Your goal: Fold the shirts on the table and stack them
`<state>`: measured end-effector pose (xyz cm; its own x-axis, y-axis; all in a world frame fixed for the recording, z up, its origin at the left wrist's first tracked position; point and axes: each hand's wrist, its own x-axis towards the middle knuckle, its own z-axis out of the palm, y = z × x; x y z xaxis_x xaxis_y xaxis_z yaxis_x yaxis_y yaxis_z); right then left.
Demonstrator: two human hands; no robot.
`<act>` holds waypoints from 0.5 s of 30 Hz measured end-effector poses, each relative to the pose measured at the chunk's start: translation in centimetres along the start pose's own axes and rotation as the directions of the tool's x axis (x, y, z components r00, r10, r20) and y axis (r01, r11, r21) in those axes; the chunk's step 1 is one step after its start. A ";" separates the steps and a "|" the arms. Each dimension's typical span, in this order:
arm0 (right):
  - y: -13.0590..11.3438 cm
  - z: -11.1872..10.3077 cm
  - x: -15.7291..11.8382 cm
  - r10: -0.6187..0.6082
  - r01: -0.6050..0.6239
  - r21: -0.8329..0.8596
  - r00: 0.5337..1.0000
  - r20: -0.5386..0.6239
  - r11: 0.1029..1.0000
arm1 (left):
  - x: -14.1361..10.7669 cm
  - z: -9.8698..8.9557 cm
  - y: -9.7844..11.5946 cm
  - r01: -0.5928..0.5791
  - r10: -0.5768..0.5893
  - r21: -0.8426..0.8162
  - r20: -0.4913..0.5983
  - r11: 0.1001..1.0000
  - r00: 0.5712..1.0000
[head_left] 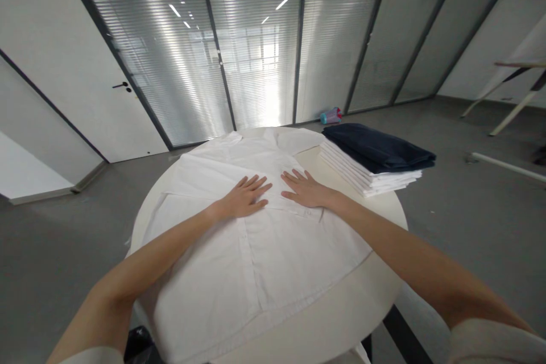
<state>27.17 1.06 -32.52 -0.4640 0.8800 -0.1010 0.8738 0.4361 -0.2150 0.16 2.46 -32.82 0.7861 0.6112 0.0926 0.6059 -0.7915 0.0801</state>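
A white button-front shirt (222, 261) lies spread over a round table, its collar toward the far edge and its hem toward me. My left hand (246, 196) rests flat on the middle of the shirt, fingers spread. Close by on its right, my right hand (307, 189) also presses flat on the cloth with fingers apart. Neither hand grips anything. Part of the shirt hangs over the table's near left edge.
The round white table (354, 290) shows bare at its right side. On it, at the far right, dark navy folded cloth (379, 147) tops a stack of folded white cloth (362, 179). A blue and red object (330, 116) lies on the floor by the glass wall.
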 end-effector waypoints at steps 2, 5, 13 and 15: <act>0.2 -0.2 0.1 -0.009 0.009 0.011 1.000 0.003 1.000 | 0.0 -0.1 0.8 -0.008 0.008 -0.003 -0.054 1.000 0.999; 0.7 -0.7 0.3 -0.021 0.023 0.035 0.998 -0.060 0.999 | -0.1 -0.5 3.0 -0.071 0.067 -0.025 -0.141 0.997 0.988; 1.1 -1.3 0.5 -0.159 0.173 0.062 0.970 -0.185 0.983 | -0.4 -0.7 7.4 -0.219 0.207 -0.051 -0.171 0.975 0.963; 1.0 -1.3 0.5 -0.194 0.209 0.076 0.966 -0.170 0.975 | -0.5 -0.6 7.5 -0.217 0.203 -0.068 -0.171 0.974 0.964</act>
<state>27.98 2.17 -31.49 -0.5931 0.7976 0.1097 0.7438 0.5950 -0.3047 4.21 -3.79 -31.71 0.8601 0.4296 0.2749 0.4110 -0.9030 0.1254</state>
